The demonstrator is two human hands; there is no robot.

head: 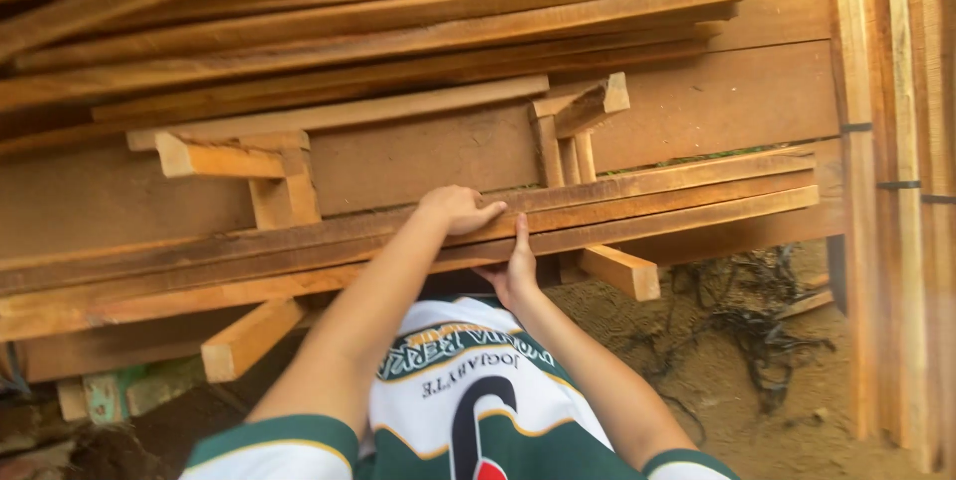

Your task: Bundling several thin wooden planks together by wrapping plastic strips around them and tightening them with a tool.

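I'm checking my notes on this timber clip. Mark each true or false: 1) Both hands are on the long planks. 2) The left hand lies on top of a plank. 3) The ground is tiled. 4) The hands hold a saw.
1) True: the left hand and right hand touch the long planks.
2) True.
3) False: the ground is bare dirt.
4) False: no saw shows; the hands grip only wood.

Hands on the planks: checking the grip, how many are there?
2: left hand lies on top of the long planks; right hand grips from beneath, thumb up.
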